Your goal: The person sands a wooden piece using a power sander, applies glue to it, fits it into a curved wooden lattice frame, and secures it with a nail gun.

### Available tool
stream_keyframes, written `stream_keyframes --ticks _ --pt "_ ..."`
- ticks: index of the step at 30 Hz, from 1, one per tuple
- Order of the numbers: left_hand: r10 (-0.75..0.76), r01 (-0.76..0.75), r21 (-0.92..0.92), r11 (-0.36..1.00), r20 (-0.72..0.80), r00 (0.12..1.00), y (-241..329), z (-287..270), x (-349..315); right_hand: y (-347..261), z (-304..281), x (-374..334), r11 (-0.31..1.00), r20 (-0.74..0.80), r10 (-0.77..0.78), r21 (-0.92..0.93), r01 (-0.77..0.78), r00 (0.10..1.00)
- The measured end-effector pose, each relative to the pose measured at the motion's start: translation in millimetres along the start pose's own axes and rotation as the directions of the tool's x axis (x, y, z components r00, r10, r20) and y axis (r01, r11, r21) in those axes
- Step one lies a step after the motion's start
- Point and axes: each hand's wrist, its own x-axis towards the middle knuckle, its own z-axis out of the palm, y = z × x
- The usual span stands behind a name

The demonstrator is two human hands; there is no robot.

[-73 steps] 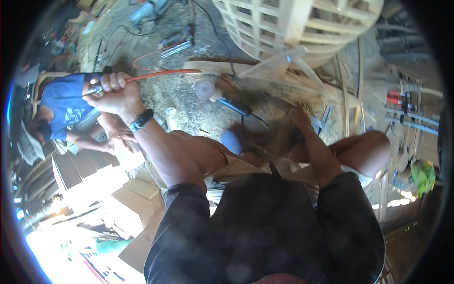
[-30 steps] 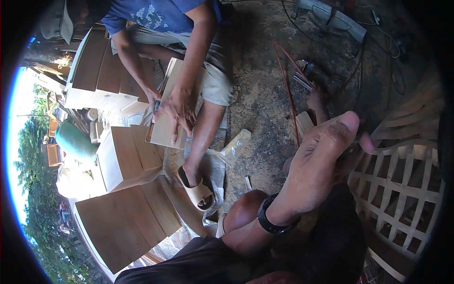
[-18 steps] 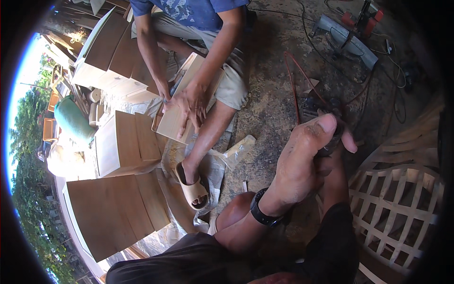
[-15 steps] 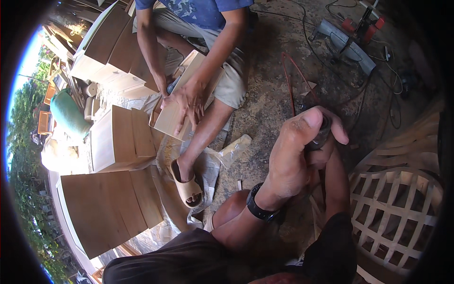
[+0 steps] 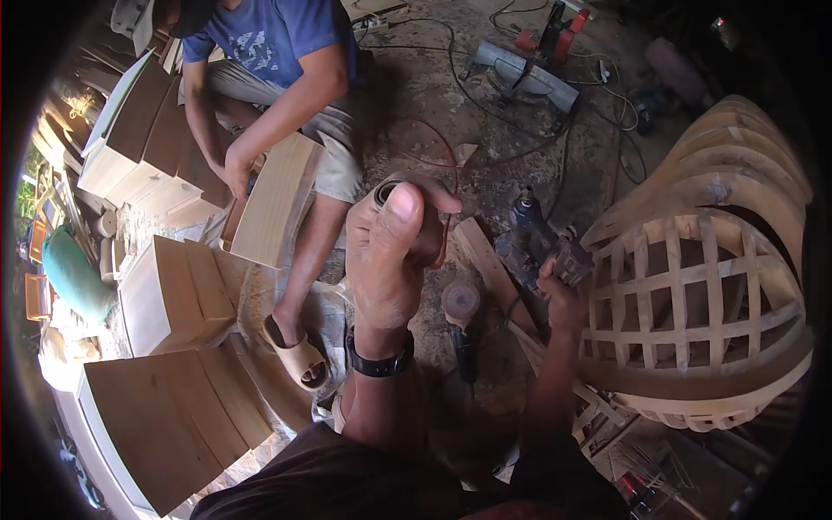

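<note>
My left hand (image 5: 381, 260), with a dark watch on its wrist, is raised in the middle, its fingers closed around a small brown, round-rimmed thing. Its rim (image 5: 392, 190) shows above the fist; its kind I cannot make out. To the right, my right hand (image 5: 563, 299) grips a dark power tool (image 5: 526, 238) with a narrow nose pointing away from me. The fingers are partly hidden by the tool. Between my forearms an angle grinder (image 5: 465, 351) with a round disc (image 5: 461, 303) lies on the floor.
A co-worker (image 5: 269, 78) sits at the far left, holding a wooden board (image 5: 279, 199). Wooden drawer-like boxes (image 5: 169, 425) stand on the left. A curved wooden lattice frame (image 5: 685, 295) is close on the right. A plank (image 5: 494, 269), cables and a cut-off saw (image 5: 529, 74) lie ahead.
My hands have moved apart: the left shifted left with the round-rimmed thing; the right now shows clear of it with the power tool. The view has swung right, revealing more of the lattice frame.
</note>
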Motion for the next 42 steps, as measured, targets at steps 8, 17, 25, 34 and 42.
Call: stream_keyframes --ticks 8,17,25,34,42 --pt "-0.214 0.043 0.368 0.929 0.438 0.873 14 64 -43 -126 -18 -136 0.704 -0.078 -0.710 -0.081 0.706 0.700" --pt "-0.643 0.711 0.207 0.672 0.638 0.422 -15 117 -132 -169 -105 -259 -0.250 0.687 -0.711 -0.447 0.859 0.150" --pt "-0.508 0.580 0.252 0.775 0.794 0.334 -53 124 -211 -141 -143 -332 -0.289 0.655 -0.372 -0.755 0.589 0.658" --pt "-0.395 0.182 0.358 0.916 0.720 0.571 -89 126 -251 -101 -118 -354 0.982 -0.032 -0.088 -0.171 0.081 0.996" --pt "-0.520 0.371 0.377 0.849 0.723 0.455 -115 140 -284 -61 -118 -334 0.938 -0.350 0.155 0.344 -0.027 0.924"
